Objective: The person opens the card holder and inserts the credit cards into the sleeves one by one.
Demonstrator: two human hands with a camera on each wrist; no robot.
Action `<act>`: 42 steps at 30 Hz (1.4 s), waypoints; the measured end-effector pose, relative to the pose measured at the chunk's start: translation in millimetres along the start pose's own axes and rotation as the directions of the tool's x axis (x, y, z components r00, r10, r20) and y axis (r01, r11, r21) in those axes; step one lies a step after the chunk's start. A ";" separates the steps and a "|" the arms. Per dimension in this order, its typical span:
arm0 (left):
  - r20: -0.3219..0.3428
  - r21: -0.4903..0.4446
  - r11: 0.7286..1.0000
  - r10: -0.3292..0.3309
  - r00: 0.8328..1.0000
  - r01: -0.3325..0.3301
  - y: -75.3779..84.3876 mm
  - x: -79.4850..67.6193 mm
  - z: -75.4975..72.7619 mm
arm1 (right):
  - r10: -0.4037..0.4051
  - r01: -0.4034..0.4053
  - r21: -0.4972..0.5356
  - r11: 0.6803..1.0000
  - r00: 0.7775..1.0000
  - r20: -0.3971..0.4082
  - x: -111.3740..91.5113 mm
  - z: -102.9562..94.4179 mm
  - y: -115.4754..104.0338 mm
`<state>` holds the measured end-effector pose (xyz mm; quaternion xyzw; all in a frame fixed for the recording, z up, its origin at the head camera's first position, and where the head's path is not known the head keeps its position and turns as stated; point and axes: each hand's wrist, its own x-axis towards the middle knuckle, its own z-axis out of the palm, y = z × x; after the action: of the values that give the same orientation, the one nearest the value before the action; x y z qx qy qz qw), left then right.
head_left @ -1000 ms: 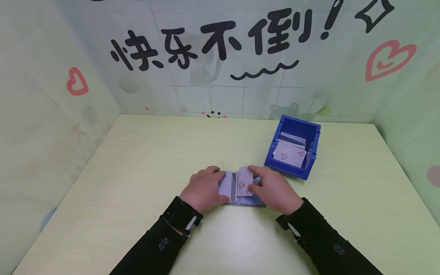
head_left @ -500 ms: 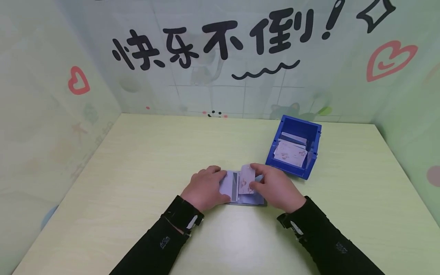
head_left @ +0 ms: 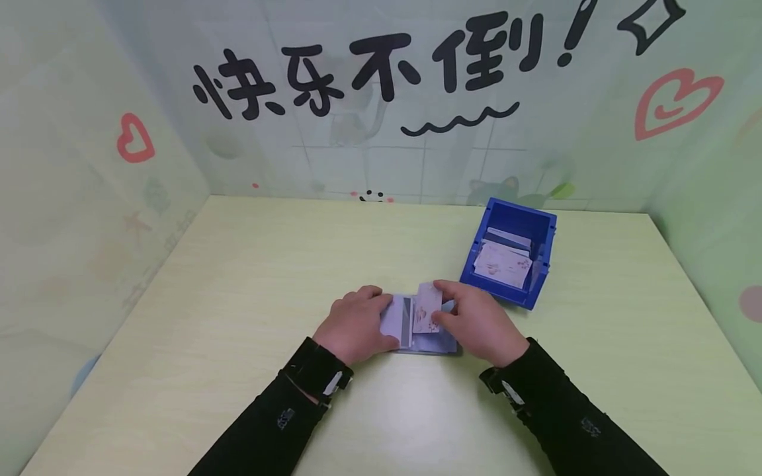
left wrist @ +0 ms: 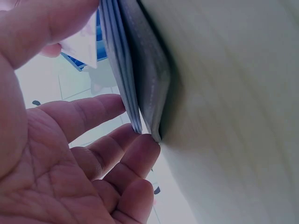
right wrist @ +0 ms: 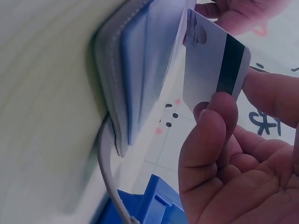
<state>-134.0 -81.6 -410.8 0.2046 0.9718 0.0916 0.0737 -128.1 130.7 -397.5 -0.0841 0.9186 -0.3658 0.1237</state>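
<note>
An open wallet-like card holder (head_left: pixel 431 342) with clear sleeves lies on the table in the head view. My left hand (head_left: pixel 352 327) holds its left side, thumb at the near edge and fingers at the far edge. In the left wrist view, fingertips touch the rim of the layered card holder (left wrist: pixel 152 70). My right hand (head_left: pixel 481 324) pinches a pale card (head_left: pixel 426 307) upright over the right page. A dark stripe runs along the back of the card (right wrist: pixel 208 60) in the right wrist view. There the card is apart from the card holder (right wrist: pixel 140 70).
A blue box (head_left: pixel 499 293) stands beyond my right hand, with several cards (head_left: pixel 503 266) in it. A grey strap (right wrist: pixel 106 163) hangs from the card holder. Printed cloth walls (head_left: pixel 369 168) close off the back and both sides of the table (head_left: pixel 268 264).
My right hand has shifted slightly away from me and to the right with the card. My left hand stays on the card holder. The blue box has not moved.
</note>
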 end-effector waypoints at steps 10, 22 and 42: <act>0.009 -0.013 1.000 -0.001 1.000 0.002 1.7 -0.2 -2.9 | 0.011 -0.012 -0.058 0.998 1.000 -0.013 0.2 3.9 -0.7; 0.017 -0.008 1.000 -0.007 1.000 0.007 2.5 -0.3 -4.0 | 0.026 -0.024 -0.153 0.988 1.000 0.005 0.1 9.9 -6.2; -0.001 -0.008 1.000 0.006 1.000 -0.006 0.4 0.0 0.1 | -0.002 0.012 -0.297 0.955 0.999 0.035 -0.8 28.0 -19.1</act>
<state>-133.8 -81.2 -410.9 0.2073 0.9708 0.0959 0.0740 -118.0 98.9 -403.8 -0.1112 0.9606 -0.2226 0.1241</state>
